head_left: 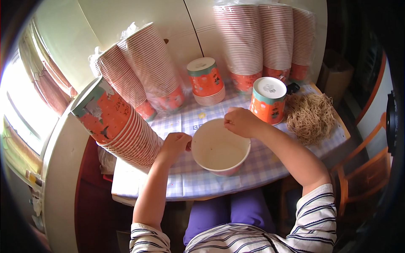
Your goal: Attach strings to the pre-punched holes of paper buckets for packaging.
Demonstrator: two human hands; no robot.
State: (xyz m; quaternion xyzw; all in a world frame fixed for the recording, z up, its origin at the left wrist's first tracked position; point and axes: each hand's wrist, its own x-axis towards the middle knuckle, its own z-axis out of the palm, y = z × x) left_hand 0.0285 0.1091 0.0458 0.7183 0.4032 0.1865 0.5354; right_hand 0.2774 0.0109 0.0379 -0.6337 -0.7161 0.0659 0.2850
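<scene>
A white-lined paper bucket [219, 154] stands upright on the table in front of me, with its mouth facing up. My left hand [175, 145] is closed at the bucket's left side, its fingertips by the outer wall just under the rim. Over the far right part of the rim is my right hand [241, 122], its fingers pinched together. What either hand holds is too small or hidden to make out. Small dark spots show on the bucket's inner wall. A tangled heap of tan strings [310, 118] lies to the right.
An upside-down orange bucket [268, 103] stands beside the strings; a short inverted stack [206, 82] is farther back. A tall leaning stack [120, 126] rises near my left arm. Plastic-wrapped stacks [238, 46] line the back. A checked cloth [185, 185] covers the table; a wooden chair [365, 168] stands right.
</scene>
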